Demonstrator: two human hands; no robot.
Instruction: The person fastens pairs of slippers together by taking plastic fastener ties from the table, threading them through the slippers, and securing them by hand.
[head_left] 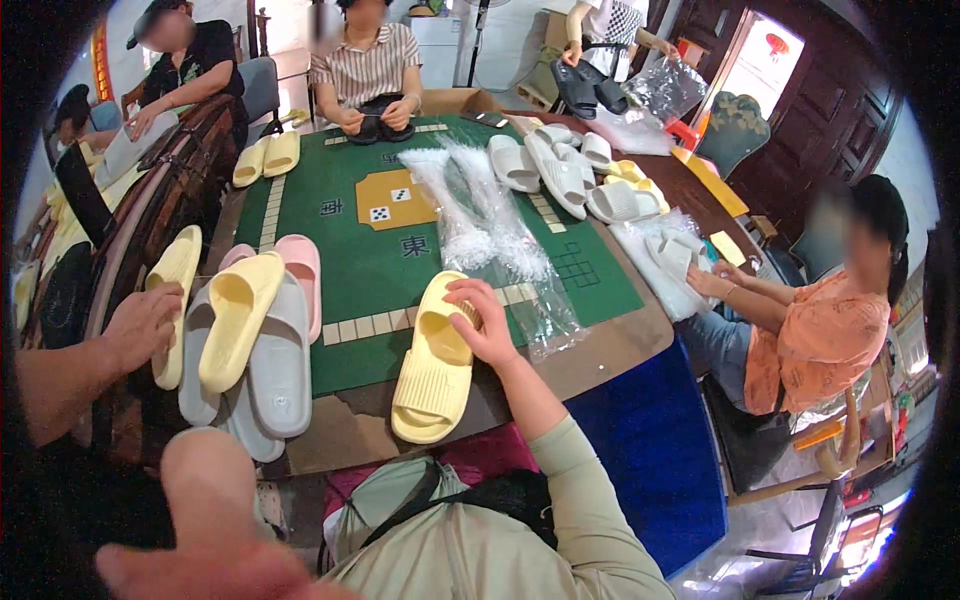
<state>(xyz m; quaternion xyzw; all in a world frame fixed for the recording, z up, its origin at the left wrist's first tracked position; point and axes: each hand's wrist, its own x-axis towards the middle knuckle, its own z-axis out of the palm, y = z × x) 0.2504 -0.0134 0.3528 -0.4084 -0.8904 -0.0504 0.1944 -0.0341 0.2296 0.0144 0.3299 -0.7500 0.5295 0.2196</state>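
Observation:
My right hand (486, 318) grips the heel end of a yellow slipper (432, 395) at the table's near edge, its ribbed strap toward me. Close to the camera at the lower left, my left hand (225, 530) is large and blurred; what its fingers hold, if anything, does not show. Beyond it lies a pile of slippers: a yellow one (240, 320) on top of grey ones (283, 370), with pink ones (300, 275) behind. Another person's hand (145, 320), reaching in from the left, touches a further yellow slipper (180, 285) standing tilted beside the pile.
Clear plastic bags (480, 215) lie across the green tabletop (345, 260). A yellow pair (267, 158) sits far left; grey slippers (570, 170) are heaped far right. Across the table, a person handles black slippers (380, 120). Another in orange (815, 330) works with grey slippers at right.

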